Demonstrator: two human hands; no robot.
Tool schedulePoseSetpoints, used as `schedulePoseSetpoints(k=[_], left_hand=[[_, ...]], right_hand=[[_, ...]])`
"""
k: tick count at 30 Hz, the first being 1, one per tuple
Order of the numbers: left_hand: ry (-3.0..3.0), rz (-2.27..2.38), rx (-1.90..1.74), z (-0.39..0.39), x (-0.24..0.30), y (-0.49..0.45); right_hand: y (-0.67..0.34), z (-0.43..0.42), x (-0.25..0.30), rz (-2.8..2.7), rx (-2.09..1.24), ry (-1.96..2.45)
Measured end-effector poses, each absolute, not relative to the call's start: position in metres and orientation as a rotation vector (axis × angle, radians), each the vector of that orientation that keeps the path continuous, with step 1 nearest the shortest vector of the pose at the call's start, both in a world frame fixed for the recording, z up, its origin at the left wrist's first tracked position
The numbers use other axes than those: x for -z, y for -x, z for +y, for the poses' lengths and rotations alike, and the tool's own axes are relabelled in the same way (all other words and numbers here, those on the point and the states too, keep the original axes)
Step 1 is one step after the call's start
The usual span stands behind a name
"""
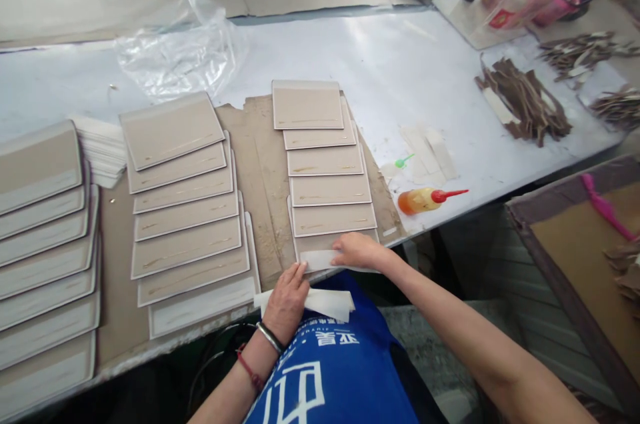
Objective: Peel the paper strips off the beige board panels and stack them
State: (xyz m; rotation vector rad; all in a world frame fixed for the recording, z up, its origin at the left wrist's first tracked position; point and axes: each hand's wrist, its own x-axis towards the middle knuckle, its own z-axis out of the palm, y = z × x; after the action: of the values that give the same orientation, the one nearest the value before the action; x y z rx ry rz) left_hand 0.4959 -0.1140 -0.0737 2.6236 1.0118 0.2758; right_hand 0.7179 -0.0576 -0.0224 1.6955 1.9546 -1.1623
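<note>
My right hand (pixel 363 251) is on the white strip (pixel 319 261) that lies along the near edge of the closest panel (pixel 313 245) in the right-hand row; its fingers are curled narrow there, though whether they pinch the paper or only press it, I cannot tell; my left hand (pixel 289 294) touches the strip's left end with its fingertips, fingers close together, and holds a bunch of spare strips (pixel 330 305) that sticks out on both sides, over my blue apron (pixel 345 361); the panel lies on the cardboard (pixel 257 171) at the table's front edge, overlapped by the others of its row, which bear thin glue lines (pixel 327 195); a glue bottle (pixel 419 201) with a red nozzle lies on its side to the right, near a small green cap (pixel 403 161) and some loose strips (pixel 427 152); two more rows of overlapping panels (pixel 173 127) are on my left.
</note>
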Motion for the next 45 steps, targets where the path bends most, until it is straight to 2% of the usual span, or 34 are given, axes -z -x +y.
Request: schedulePoseSetpoints(k=[6,13,35,41,43,45], left_hand=[[-2.656,0.965,-0.291,-0.112,0.071,-0.494],[-2.713,0.894,-0.256,-0.110,0.073,-0.491],[-2.763,0.871,-0.179,-0.107,0.067,-0.492],[-2.756,0.919,-0.207,-0.110,0.068,-0.495],[-2.752,0.933,-0.223,-0.111,0.069,-0.496],[-2.736,0.944,-0.237,-0.112,0.070,-0.496]], right_hand=[[-0.782,-0.096,0.017,1.730,0.991,-2.123],[-0.770,-0.115,0.035,1.609,0.776,-2.389],[-0.761,-0.122,0.043,1.581,0.675,-2.456],[-0.757,-0.127,0.030,1.466,0.440,-2.585],[-0.743,-0.127,0.026,1.563,0.552,-2.675],[-0.725,-0.124,0.029,1.664,1.035,-2.776]])
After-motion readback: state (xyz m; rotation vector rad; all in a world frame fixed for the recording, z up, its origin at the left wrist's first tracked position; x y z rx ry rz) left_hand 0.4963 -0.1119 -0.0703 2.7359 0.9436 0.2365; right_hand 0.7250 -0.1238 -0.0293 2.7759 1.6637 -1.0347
